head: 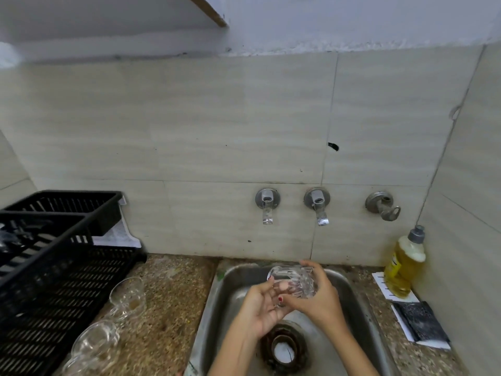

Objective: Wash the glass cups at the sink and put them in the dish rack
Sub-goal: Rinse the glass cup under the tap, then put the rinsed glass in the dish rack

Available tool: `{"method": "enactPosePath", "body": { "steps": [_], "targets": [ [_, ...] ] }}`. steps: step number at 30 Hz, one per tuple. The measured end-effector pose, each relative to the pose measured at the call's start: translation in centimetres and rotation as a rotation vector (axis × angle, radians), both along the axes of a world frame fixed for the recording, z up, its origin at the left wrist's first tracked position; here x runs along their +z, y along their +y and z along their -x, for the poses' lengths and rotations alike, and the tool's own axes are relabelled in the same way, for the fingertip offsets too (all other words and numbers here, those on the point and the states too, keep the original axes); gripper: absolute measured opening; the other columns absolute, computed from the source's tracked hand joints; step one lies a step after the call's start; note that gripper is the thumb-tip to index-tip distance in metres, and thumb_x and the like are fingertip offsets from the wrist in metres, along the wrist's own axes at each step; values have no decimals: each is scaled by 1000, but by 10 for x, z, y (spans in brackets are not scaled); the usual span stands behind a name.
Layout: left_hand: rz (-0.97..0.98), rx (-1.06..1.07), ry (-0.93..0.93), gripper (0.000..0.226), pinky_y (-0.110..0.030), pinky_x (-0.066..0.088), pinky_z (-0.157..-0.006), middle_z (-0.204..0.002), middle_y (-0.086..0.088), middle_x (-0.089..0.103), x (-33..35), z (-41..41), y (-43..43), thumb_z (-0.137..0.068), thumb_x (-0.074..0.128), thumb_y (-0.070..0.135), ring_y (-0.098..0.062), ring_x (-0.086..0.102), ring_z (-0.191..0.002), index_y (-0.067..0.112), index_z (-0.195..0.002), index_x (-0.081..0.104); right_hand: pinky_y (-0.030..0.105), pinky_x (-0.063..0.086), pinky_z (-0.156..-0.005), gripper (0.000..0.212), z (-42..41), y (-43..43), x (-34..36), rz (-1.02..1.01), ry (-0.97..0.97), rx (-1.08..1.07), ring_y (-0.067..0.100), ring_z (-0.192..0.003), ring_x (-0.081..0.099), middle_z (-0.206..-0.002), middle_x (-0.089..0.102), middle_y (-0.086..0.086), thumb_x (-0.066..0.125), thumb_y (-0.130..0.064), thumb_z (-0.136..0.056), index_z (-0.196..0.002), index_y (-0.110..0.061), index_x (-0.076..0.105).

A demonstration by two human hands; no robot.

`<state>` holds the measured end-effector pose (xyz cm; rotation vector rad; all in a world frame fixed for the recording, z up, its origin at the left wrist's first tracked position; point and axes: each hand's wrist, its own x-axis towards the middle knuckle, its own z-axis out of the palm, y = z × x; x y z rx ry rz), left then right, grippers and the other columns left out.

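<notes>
Steel comes first: the stainless sink basin (233, 297), above which both hands work. The right hand (318, 303) wraps its curled fingers round a clear cut-glass cup (295, 280), which is tipped on its side over the basin. The left hand (259, 310) lies palm up with straight fingers reaching to the cup's mouth, pinching nothing. This looks like the rubbing stage of washing.

On the speckled granite counter (168, 308) to the left, two more clear glass cups (127, 297) wait just beside the black slatted plastic dish rack (54, 270). A yellow bottle of dish soap (404, 267) stands on the right. On the tiled wall beyond, two chrome taps (267, 206) show no stream. Next would likely come a rinse, which calls for turning on a tap, then carrying the slippery cup left to the rack.
</notes>
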<state>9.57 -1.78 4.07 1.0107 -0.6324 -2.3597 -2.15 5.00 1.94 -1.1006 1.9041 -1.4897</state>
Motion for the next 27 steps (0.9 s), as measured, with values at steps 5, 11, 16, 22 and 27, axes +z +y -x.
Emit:
{"method": "enactPosePath", "body": {
  "steps": [5,11,16,22,27],
  "targets": [
    [169,-213,-246,29,-36,48,-79,-101,-11,61,1,-26,-20,-93,47,32,-32,60,-85,8,-99,63,29,55,-73,63,-19,-11,20,-97,164,-41,7,-80,64,-81,63,-14,86,-26,-49,-98,-36,48],
    [522,-225,-589,10,-22,34,-62,-102,3,62,6,-76,-60,-94,50,31,-13,56,-81,23,-97,55,27,48,-74,65,-62,-24,41,-25,182,-227,13,-78,59,-81,59,-10,89,-26,-51,-100,-35,48],
    [649,-183,-609,22,-11,27,-34,-72,4,53,17,-120,-86,-92,53,15,-6,45,-58,19,-71,49,28,45,-72,62,-106,-42,29,-135,184,-271,20,-80,58,-80,59,-2,88,-22,-50,-95,-35,47],
    [687,-247,-645,20,-16,24,-41,-75,1,50,29,-171,-104,-92,51,23,-7,41,-54,23,-71,49,29,43,-71,65,-149,-66,24,-152,178,-323,26,-90,63,-90,65,3,88,-25,-49,-105,-24,56],
    [748,-213,-574,14,-18,34,-55,-86,7,59,61,-218,-110,-93,51,26,-5,52,-70,25,-79,51,31,42,-75,67,-183,-99,43,4,73,-309,22,-85,54,-93,56,2,89,-16,-53,-103,-26,46]
  ]
}}
